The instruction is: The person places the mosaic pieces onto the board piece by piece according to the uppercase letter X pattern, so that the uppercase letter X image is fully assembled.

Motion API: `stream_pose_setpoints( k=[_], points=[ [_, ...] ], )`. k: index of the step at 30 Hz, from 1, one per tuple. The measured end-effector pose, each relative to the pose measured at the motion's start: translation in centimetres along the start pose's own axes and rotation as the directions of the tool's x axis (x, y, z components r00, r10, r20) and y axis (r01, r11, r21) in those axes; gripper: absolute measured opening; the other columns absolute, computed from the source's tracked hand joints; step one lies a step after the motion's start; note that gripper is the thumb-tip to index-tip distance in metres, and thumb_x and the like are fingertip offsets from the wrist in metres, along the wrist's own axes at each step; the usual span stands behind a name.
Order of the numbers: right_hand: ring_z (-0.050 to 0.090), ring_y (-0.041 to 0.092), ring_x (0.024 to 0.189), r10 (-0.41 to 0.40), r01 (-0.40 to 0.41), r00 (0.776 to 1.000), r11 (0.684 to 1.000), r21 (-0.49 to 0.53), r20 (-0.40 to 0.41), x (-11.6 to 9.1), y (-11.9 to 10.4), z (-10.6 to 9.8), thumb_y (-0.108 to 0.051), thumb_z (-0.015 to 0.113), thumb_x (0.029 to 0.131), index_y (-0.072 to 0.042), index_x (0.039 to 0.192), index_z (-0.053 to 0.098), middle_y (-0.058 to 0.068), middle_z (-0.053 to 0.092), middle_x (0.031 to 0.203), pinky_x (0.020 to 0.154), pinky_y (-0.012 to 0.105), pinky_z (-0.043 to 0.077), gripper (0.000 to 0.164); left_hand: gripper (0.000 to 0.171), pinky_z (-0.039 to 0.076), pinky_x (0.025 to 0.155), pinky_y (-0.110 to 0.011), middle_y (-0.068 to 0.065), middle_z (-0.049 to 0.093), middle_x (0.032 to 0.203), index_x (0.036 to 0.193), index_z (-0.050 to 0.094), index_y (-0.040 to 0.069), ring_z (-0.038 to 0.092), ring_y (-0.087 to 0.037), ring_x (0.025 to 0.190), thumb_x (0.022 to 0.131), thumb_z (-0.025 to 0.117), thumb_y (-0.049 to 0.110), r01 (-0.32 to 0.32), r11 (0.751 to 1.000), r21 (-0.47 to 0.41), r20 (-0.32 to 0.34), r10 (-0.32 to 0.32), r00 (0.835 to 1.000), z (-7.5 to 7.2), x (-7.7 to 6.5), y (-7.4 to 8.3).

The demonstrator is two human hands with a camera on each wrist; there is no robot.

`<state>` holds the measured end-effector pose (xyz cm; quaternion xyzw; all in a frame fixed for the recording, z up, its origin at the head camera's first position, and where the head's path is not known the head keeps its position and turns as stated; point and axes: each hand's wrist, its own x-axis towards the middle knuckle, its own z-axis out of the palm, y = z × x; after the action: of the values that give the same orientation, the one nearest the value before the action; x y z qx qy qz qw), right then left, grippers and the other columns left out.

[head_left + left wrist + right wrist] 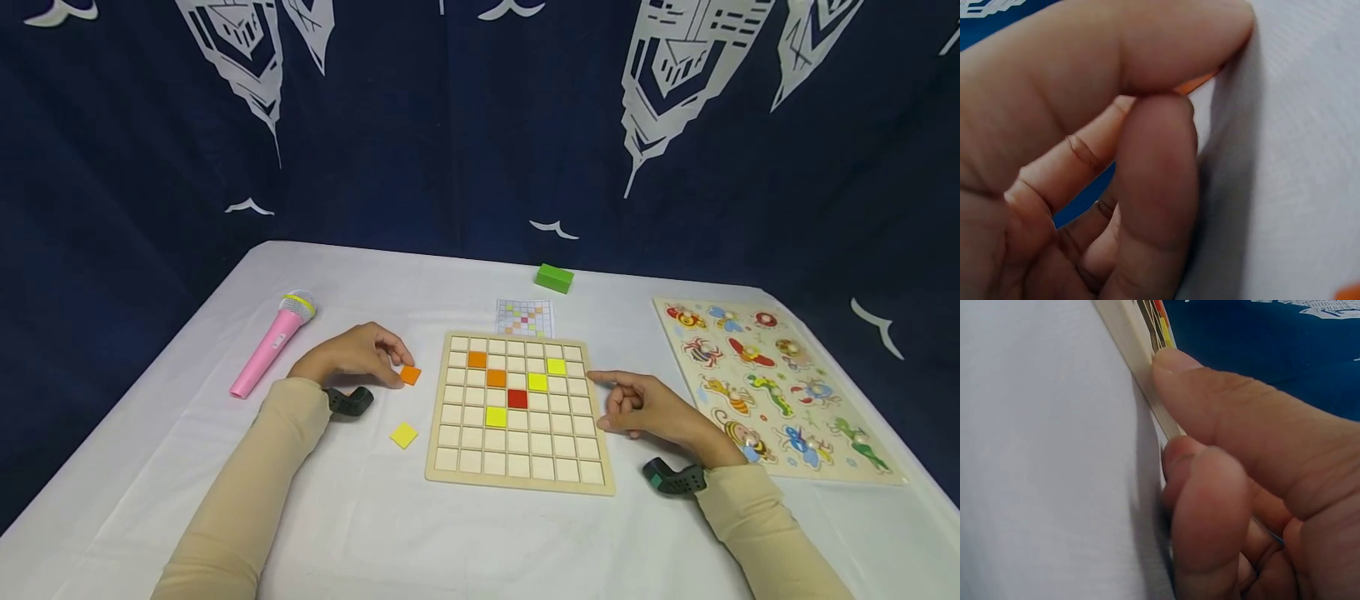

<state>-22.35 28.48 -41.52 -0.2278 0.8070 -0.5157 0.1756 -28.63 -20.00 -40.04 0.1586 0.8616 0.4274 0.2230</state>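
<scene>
My left hand (358, 354) pinches an orange square tile (410, 375) between thumb and finger, just left of the wooden grid board (517, 489). The left wrist view shows only a sliver of the orange tile (1199, 82) behind the fingertips. At the board's right edge, my right hand (651, 408) rests with its index finger stretched out and fingertips touching the rim; the other fingers are loosely bent. Seated in the grid are two orange tiles, one red tile (517, 399) and three yellow tiles. A loose yellow tile (403, 435) lies on the cloth below my left hand.
Behind the board lies a small printed pattern card (525, 317), with a green block (555, 278) farther back. A pink toy microphone (266, 346) is at the left, beyond my left forearm. An insect picture puzzle (723, 346) lies at the right, partly under my right wrist.
</scene>
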Motion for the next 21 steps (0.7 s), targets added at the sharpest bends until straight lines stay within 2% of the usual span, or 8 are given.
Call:
stream_pose_setpoints(
  k=[6,10,16,21],
  points=[
    [0.051,0.007,0.062,-0.004,0.004,1.0,1.0,0.001,-0.003,-0.02,0.11,0.03,0.003,0.082,0.092,0.02,0.152,0.042,0.005,0.064,0.086,0.054,0.024,0.048,0.074,0.029,0.042,0.061,-0.021,-0.004,0.063,0.089,0.104,0.079,0.001,0.05,-0.013,0.068,0.077,0.089,0.003,-0.026,0.997,-0.067,-0.015,0.025,1.0,0.14,0.1,-0.35],
    [0.051,0.006,0.062,0.0,0.0,1.0,1.0,-0.017,-0.003,0.14,0.39,-0.06,0.003,0.082,0.091,0.019,0.152,0.043,0.005,0.064,0.085,0.054,0.023,0.048,0.074,0.028,0.044,0.06,-0.02,-0.003,0.062,0.087,0.105,0.078,0.0,0.05,-0.011,0.066,0.078,0.087,0.003,-0.041,0.994,-0.097,-0.019,0.04,0.999,0.25,0.18,-0.49],
    [0.051,0.006,0.062,-0.009,0.009,1.0,1.0,-0.021,0.004,0.17,0.46,-0.08,0.001,0.082,0.092,0.019,0.152,0.043,0.004,0.065,0.085,0.054,0.024,0.048,0.074,0.029,0.046,0.061,-0.022,-0.004,0.066,0.095,0.108,0.075,-0.001,0.051,-0.01,0.063,0.081,0.084,0.005,-0.098,0.992,-0.078,-0.008,0.098,0.995,0.14,0.21,-0.45],
    [0.051,0.006,0.062,-0.012,0.012,1.0,0.999,-0.03,0.0,0.11,0.38,0.0,0.001,0.082,0.092,0.019,0.151,0.044,0.003,0.065,0.085,0.054,0.024,0.048,0.073,0.028,0.044,0.059,-0.023,-0.005,0.072,0.099,0.109,0.074,0.0,0.049,-0.01,0.06,0.083,0.082,0.005,-0.095,0.993,-0.075,0.001,0.095,0.995,0.14,0.29,0.12]
  ],
)
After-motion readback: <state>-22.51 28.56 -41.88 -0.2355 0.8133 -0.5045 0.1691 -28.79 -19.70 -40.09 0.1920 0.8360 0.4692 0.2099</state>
